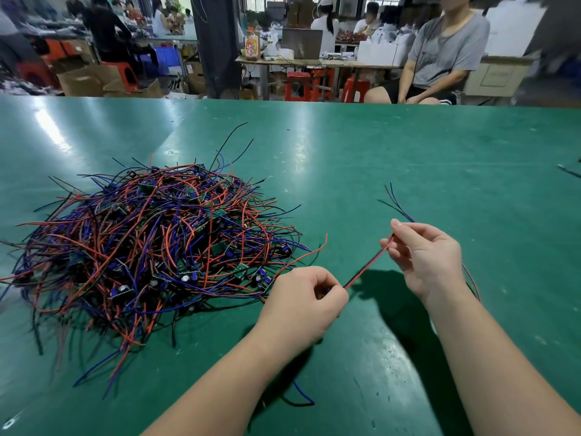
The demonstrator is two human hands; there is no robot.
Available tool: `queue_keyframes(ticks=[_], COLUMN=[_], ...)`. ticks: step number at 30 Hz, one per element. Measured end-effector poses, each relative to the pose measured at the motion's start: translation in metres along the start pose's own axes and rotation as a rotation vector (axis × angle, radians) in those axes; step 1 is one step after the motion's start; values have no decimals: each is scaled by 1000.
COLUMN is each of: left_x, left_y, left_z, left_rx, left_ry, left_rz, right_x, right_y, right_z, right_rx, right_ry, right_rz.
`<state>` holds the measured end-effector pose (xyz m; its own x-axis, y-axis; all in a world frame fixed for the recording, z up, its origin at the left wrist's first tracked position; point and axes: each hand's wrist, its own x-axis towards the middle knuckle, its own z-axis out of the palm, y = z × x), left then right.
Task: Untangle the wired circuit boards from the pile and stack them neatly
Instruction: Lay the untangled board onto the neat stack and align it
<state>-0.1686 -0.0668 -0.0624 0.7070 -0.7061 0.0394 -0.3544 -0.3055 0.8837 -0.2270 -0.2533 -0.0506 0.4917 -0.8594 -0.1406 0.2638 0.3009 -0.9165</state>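
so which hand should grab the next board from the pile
Left, probably: the left hand sits beside the pile; the right hand is farther off, pinching the red-and-black wires.

The pile [151, 240] mixes red, blue, black wires [176, 215] and green boards [241, 269]. The held wire [367, 266] is red-black, the surface [408, 152] green.

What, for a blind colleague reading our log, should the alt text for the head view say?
The left hand and right hand each pinch a red-and-black wire pair, stretched between them over a green table. Left of the hands lies a tangled pile of small circuit boards with red, blue and black wires.
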Motion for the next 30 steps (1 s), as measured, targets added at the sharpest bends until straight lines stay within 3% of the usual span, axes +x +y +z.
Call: queue_keyframes(ticks=[5, 8, 11, 13, 15, 17, 20, 25, 30], left_x=[1, 7, 10, 10, 13, 16, 18, 14, 13], left_y=[-4, -6, -5, -3, -2, -1, -2, 2, 2], left_z=[-3, -3, -2, -4, -7, -10, -15, -18, -21], left_rx=[-32, -196, -431, -636, -793, -901, -1074, -1146, -1152], left_ry=[-18, 50, 125, 147, 159, 167, 86, -128, -178], left_rz=[-49, -92, -184, -242, -284, -353, -436, -366, -325], right_x=[13, 6, -20, -42, -62, -71, -72, -63, -41], right_y=[-12, -8, 2, 13, 24, 31, 34, 30, -4], right_z=[-23, -17, 7, 22, 33, 38, 39, 33, 24], right_rx=[129, 84, -130, -258, -493, -731, -900, -816, -389], right_ry=[170, 116, -38, -228, -373, -450, -470, -311, -257], right_rz=[14, 61, 64, -50, -275, -451, -515, -450, -181])
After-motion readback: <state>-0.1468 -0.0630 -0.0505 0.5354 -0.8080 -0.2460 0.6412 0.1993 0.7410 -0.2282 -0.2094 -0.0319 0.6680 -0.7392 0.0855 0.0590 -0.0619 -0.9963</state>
